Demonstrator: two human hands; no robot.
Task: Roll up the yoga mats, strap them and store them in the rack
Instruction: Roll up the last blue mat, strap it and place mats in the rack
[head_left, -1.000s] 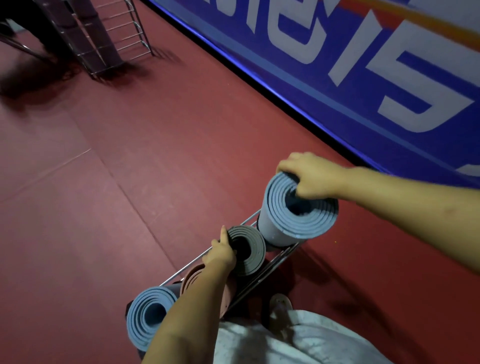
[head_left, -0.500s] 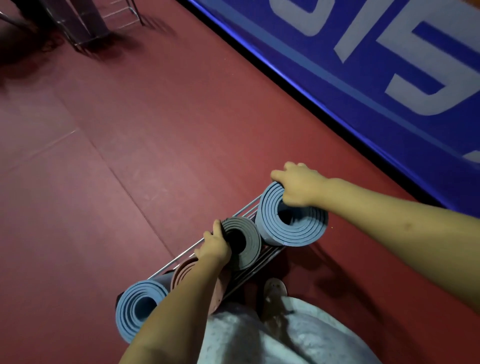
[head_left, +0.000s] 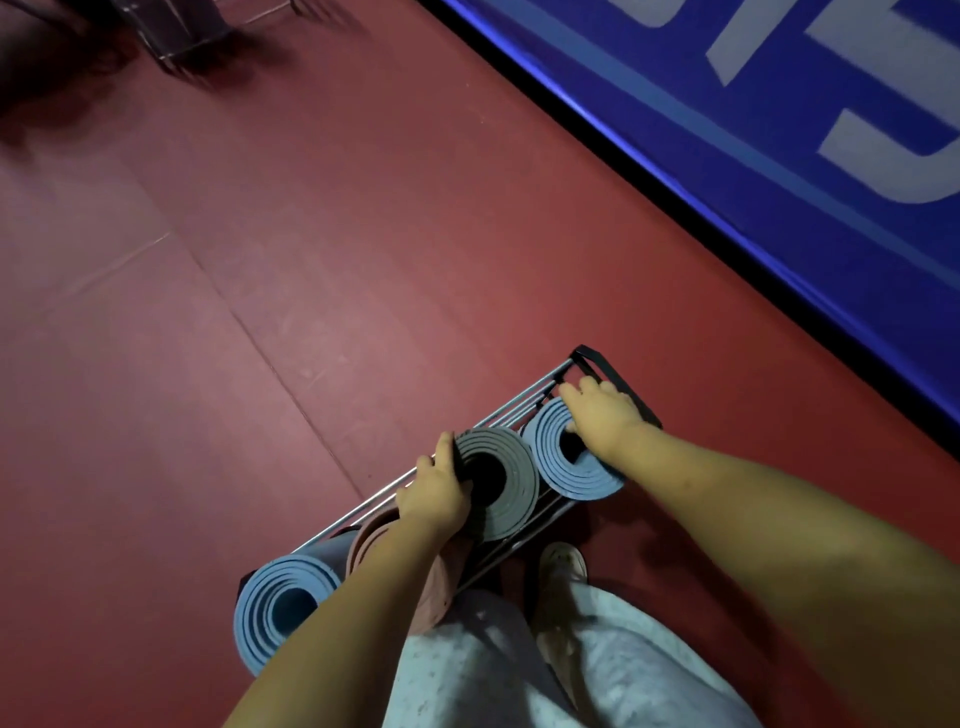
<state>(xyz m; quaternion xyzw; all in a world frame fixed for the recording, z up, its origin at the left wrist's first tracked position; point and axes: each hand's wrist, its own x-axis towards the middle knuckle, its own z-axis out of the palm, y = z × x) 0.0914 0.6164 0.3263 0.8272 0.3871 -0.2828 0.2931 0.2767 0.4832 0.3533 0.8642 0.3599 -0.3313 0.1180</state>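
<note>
While both hands sit on the roll ends, I read the scene as follows.

Rack: the wire rack (head_left: 524, 402) stands on the red floor (head_left: 260, 338), near the blue wall banner (head_left: 779, 156) to the right; four rolled mats stand upright in it in a row.

Right hand: my right hand (head_left: 602, 415) lies over the top of the far blue mat (head_left: 571, 470), fingers reaching past its far edge toward the rack's black end frame (head_left: 615, 376). I cannot tell whether the fingers curl round the mat or only press on it.

Left hand: my left hand (head_left: 436, 488) grips the rim of the grey mat (head_left: 501, 483), thumb along the outside and fingers into the core.

Other mats: a pink mat (head_left: 374, 535) sits mostly under my left forearm; a near blue mat (head_left: 283, 608) stands at the near left end.

Straps: none visible from above.

Risks: I judge the far blue mat could loosen and spring open if released unstrapped; pushing unevenly could tip the light rack; the near blue mat seems to lean outward and may slide out.
</note>
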